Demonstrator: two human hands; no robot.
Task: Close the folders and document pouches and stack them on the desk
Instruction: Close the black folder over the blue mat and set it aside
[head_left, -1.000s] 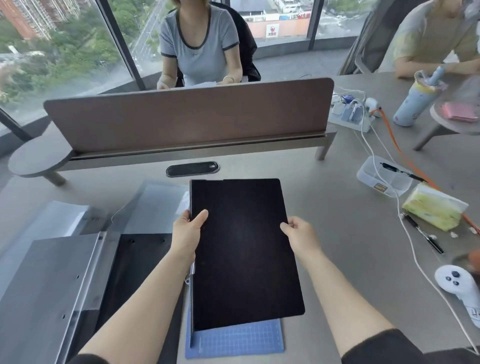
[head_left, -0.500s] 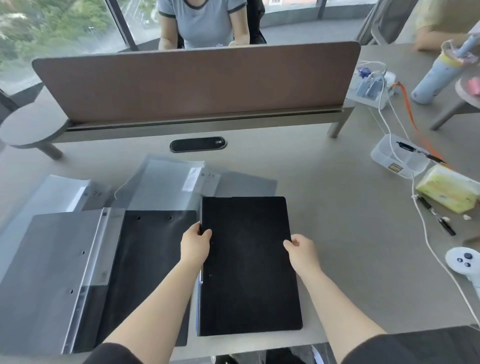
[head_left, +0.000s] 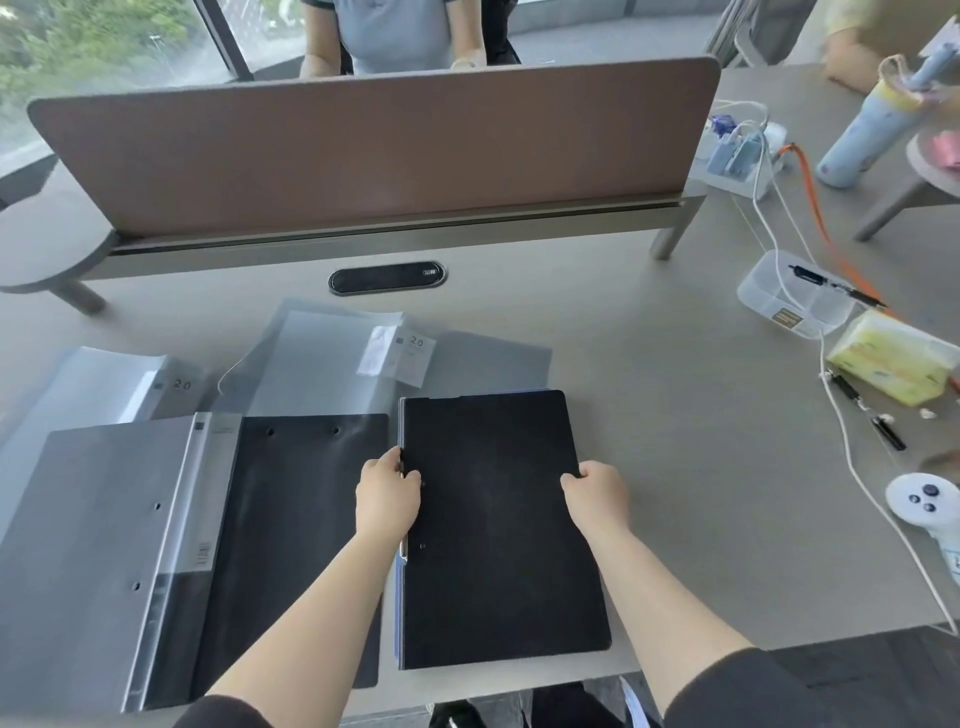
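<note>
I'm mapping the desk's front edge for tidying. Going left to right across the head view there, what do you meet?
Open grey folder → left hand → closed black folder → right hand → white controller.

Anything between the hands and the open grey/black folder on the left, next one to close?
Nothing visible does. The open folder lies flat right beside the left hand; bare desk elsewhere. Both hands, the right hand too, currently grip the edges of the closed black folder.

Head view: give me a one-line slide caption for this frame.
Both hands, left hand and right hand, grip the closed black folder lying on the desk beside an open grey folder.
</note>
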